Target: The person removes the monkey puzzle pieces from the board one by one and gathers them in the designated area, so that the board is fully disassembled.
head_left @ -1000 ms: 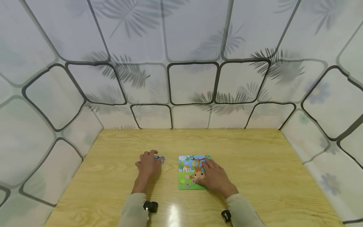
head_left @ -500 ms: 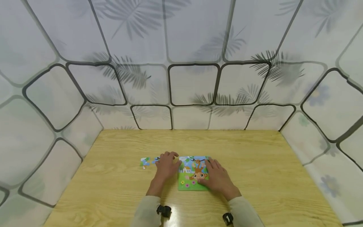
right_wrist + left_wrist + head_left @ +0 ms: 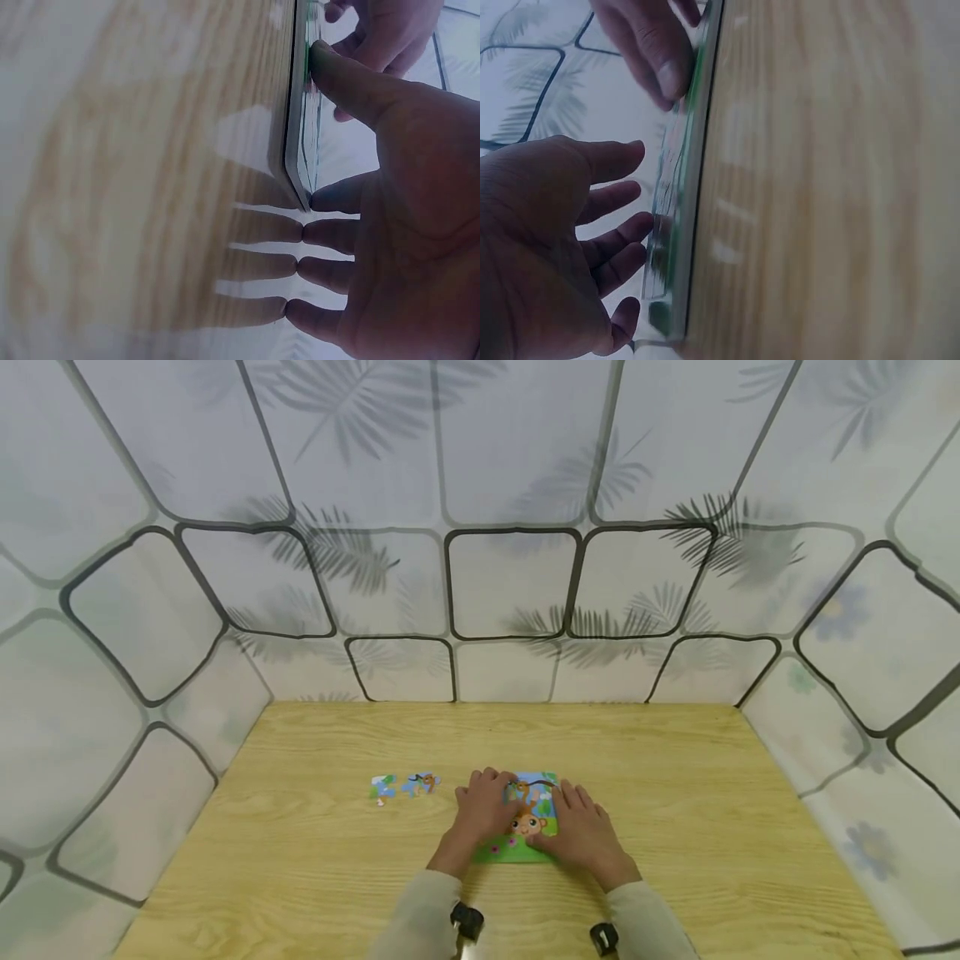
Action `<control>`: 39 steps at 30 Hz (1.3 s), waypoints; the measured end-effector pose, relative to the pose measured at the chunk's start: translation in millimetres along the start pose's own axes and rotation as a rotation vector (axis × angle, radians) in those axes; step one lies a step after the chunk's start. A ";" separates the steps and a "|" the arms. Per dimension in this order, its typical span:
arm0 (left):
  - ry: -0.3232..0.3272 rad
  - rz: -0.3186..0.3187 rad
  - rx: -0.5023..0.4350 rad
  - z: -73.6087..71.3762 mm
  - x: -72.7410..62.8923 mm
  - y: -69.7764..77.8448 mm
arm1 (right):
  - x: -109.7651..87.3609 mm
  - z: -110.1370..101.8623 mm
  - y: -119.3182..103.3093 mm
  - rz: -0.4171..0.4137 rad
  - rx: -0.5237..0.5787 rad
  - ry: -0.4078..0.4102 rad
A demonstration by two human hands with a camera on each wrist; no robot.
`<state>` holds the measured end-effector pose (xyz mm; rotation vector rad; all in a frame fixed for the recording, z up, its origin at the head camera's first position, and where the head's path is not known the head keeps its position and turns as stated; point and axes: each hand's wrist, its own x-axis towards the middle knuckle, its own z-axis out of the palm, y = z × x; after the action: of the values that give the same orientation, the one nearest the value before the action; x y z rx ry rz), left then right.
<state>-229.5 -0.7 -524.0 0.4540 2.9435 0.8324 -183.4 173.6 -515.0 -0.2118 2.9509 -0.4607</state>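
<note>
A jigsaw puzzle board (image 3: 517, 853) with a cartoon monkey on green and blue lies flat on the table between both hands. My left hand (image 3: 482, 810) is over its left part, covering the picture there. In the left wrist view its fingers (image 3: 619, 266) are loosely spread close to the board's face, with nothing between them. My right hand (image 3: 583, 831) rests at the board's right side. Its thumb (image 3: 349, 79) lies on the board near the front, while the straight fingertips touch the table around the far right corner.
Two loose blue-and-brown puzzle pieces, a left piece (image 3: 383, 788) and a right piece (image 3: 422, 784), lie on the wooden table (image 3: 300, 843) left of the board. Patterned fabric walls (image 3: 510, 664) enclose the table at the back and sides.
My left hand has moved right, from over the loose puzzle pieces onto the puzzle board, uncovering those pieces. The right hand has stayed at the board's right edge.
</note>
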 end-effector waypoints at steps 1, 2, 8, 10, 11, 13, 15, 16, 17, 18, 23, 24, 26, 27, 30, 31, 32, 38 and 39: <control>-0.002 0.000 0.012 2.5 0.1 1.6 | 0.0 0.4 0.0 0.002 -0.002 -0.003; 0.002 0.004 0.018 4.9 0.3 3.2 | 0.1 0.7 0.1 0.005 -0.001 -0.006; 0.020 -0.020 0.052 13.4 4.2 13.2 | 1.3 3.0 1.7 0.011 -0.007 0.007; 0.006 -0.043 0.064 14.8 6.5 17.2 | 2.0 3.9 2.3 0.015 -0.004 0.016; 0.000 -0.052 0.066 15.2 7.6 19.0 | 2.3 4.4 2.6 0.018 -0.002 0.020; -0.015 -0.070 0.078 15.7 9.2 22.0 | 2.6 5.1 2.6 0.021 0.001 0.027; -0.024 -0.087 0.092 15.6 9.2 24.3 | 2.6 5.3 2.4 0.017 -0.002 0.029; -0.023 -0.093 0.094 15.5 9.0 24.9 | 2.5 5.1 2.2 0.015 -0.004 0.028; -0.022 -0.097 0.099 15.6 9.0 25.2 | 2.4 4.9 2.0 0.014 -0.005 0.029; -0.022 -0.102 0.104 15.8 9.1 25.4 | 2.4 4.6 1.9 0.012 -0.008 0.029; -0.040 -0.107 0.106 16.4 11.4 26.5 | 2.8 4.0 1.9 0.019 -0.018 0.027; -0.047 -0.109 0.103 16.6 12.4 26.4 | 3.0 4.0 1.9 0.021 -0.018 0.025; -0.061 -0.114 0.101 17.2 14.0 26.0 | 3.7 4.1 1.8 0.023 -0.017 0.023; -0.066 -0.116 0.100 17.2 14.7 25.5 | 4.1 4.3 1.7 0.024 -0.016 0.021; -0.056 -0.112 0.082 17.8 16.2 24.2 | 4.7 4.2 1.5 0.024 -0.022 0.015; -0.044 -0.105 0.064 18.1 16.4 23.9 | 4.8 4.3 1.5 0.023 -0.024 0.014; -0.031 -0.098 0.047 18.2 16.5 23.7 | 4.8 4.2 1.4 0.022 -0.027 0.013; 0.003 -0.110 -0.079 17.6 17.1 25.8 | 3.8 3.6 1.1 0.020 -0.021 0.015; 0.000 -0.123 -0.094 17.4 17.1 26.4 | 3.7 3.7 1.1 0.020 -0.019 0.015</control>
<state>-236.7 34.6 -524.6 0.2648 2.8813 0.9498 -186.5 173.0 -519.3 -0.1822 2.9706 -0.4338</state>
